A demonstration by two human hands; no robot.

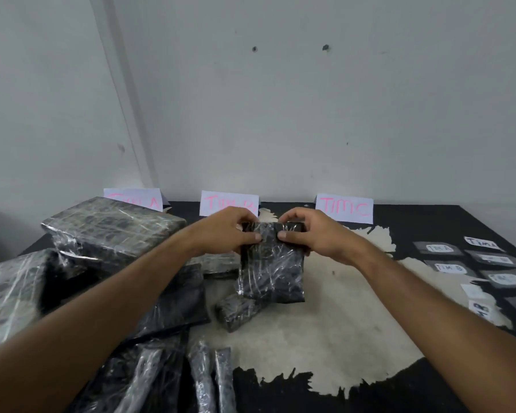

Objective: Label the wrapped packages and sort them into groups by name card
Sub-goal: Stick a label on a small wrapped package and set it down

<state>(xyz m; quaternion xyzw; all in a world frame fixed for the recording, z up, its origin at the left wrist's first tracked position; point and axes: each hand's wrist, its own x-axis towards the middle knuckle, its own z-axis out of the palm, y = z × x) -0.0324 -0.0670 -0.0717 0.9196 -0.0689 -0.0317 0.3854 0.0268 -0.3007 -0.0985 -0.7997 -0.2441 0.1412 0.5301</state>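
Small black package in shiny plastic wrap (271, 263), held upright above the worktop (325, 338), top edge pinched by left hand (224, 231) and right hand (313, 234). Risk: slipping on slick film; no label visible, wrong group possible.

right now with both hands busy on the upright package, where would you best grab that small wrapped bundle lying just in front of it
Take the small wrapped bundle across its short width, near the middle, coming from above. It lies flat and skewed on the pale worn patch of the table. Its far end tucks under the upright package held by the left hand and right hand, so the near end is probably freer.
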